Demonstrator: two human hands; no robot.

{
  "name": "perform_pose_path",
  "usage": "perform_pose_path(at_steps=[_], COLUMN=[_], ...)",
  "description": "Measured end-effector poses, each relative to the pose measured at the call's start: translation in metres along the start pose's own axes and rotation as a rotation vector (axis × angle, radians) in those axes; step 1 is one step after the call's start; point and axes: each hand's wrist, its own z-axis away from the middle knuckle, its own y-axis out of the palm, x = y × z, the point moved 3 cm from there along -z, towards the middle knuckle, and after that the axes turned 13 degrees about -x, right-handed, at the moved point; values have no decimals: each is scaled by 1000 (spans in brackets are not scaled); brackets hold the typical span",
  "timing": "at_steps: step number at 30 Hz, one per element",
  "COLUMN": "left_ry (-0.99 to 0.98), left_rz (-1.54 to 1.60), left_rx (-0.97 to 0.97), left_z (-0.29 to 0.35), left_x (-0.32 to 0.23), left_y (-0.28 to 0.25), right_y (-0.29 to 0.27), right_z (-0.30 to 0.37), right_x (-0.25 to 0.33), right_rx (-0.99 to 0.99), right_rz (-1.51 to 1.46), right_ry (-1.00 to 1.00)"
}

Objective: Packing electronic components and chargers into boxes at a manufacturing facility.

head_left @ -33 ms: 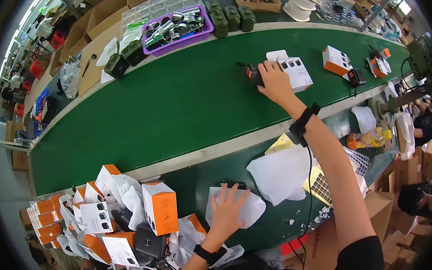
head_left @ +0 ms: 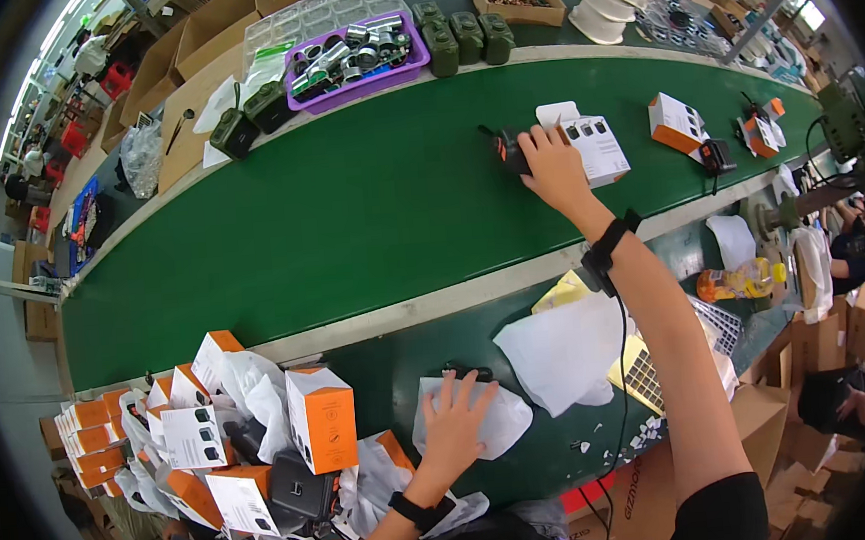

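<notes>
My right hand reaches far over the green belt, its fingers wrapped over a small black device with a dark strap or stub at one end. Touching that hand's far side is a white printed carton with its flap raised. Nearer to me, my left hand lies with fingers spread on a white plastic bag. A small black item shows just past its fingertips; the bag and hand partly cover it.
Orange-and-white boxes crowd the left, with a black case among them. Farther right on the belt are another carton and a black device. White sheets and a yellow bottle lie on the near table. A cable hangs from my right wrist.
</notes>
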Motion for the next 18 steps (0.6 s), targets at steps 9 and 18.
perform_pose_path(at_steps=[9,18], left_ry=[-34,-295], left_rz=[-179,561], left_rx=[-126,-236], left_z=[-10,-44], left_x=[23,36], left_y=[11,-48], right_y=[-65,-129], right_z=[40,205], right_x=[26,105], right_rx=[278,557], right_rz=[-455,-415], right_ry=[10,-485])
